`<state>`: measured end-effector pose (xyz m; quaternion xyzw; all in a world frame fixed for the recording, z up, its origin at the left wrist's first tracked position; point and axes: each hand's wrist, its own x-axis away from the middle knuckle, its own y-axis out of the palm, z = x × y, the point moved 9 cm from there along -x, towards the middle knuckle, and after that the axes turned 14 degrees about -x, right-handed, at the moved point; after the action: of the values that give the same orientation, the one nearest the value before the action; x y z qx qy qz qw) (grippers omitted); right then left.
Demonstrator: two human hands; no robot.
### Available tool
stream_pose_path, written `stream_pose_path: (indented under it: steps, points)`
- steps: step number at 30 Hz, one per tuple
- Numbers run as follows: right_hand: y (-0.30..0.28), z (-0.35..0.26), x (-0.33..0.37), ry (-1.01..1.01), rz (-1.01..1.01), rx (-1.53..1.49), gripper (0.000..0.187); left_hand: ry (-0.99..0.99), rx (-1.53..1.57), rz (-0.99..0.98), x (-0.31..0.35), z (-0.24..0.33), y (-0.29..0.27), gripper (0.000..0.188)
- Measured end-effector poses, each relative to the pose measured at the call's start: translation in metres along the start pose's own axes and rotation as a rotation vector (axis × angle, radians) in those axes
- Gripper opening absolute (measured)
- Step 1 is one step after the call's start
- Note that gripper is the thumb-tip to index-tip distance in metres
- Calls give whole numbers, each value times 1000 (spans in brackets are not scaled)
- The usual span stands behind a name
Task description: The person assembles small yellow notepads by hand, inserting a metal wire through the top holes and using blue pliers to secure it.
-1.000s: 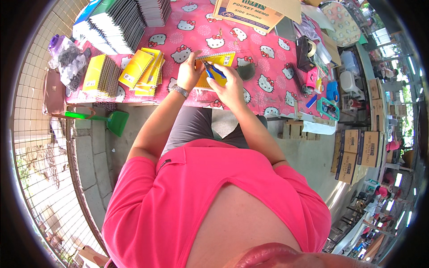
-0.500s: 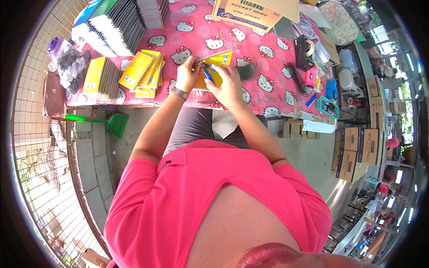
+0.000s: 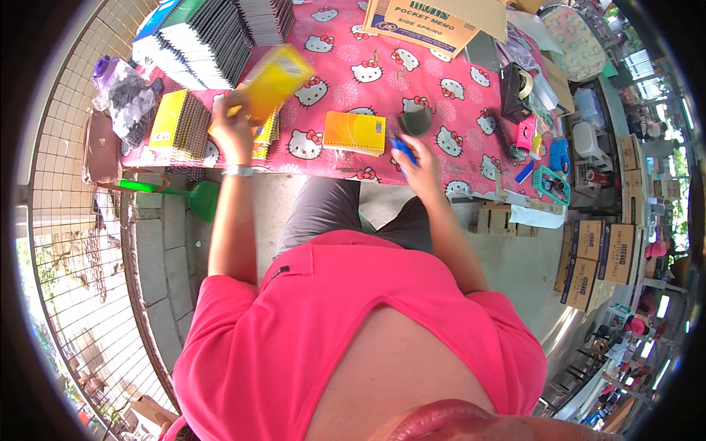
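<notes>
My left hand [image 3: 234,131], smeared by motion, grips a yellow spiral notebook [image 3: 278,84] by its near end. It is held tilted above a loose pile of yellow notebooks [image 3: 266,138], which it partly hides. In front of me a small yellow spiral pad [image 3: 354,132] lies flat on the pink cloth, its coil along the near edge. My right hand [image 3: 422,170] is closed round blue-handled pliers [image 3: 403,151], right of that pad; their jaws are blurred. A neat stack of yellow notebooks [image 3: 176,123] stands left of the pile.
Tall stacks of spiral notebooks [image 3: 206,44] stand at the back left, near a plastic bag [image 3: 129,106]. A cardboard box [image 3: 423,26] is at the back. To the right are a black tape dispenser [image 3: 516,94], a green basket [image 3: 551,185] and a dark round object [image 3: 416,121].
My left hand has carried a yellow notebook leftward over the pile. My right hand has drawn right with the pliers, apart from the left hand. The pad in front is now uncovered.
</notes>
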<state>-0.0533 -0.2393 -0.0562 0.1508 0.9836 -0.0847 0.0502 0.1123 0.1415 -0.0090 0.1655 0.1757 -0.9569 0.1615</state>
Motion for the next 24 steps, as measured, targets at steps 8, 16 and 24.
stream_pose_path:
  steps: [8, 16, 24]
  points:
    - [-78, 5, -3, -336, 26, 733, 30, 346, -981, -105, -33, -68, -56, 30]
    - [-291, 80, -71, 71, 572, 1248, 25, 300, -1116, -35, -7, -16, -14, 25]
    - [-261, 45, -81, -67, 456, 1229, 26, 1150, -712, -652, 162, 111, 168, 32]
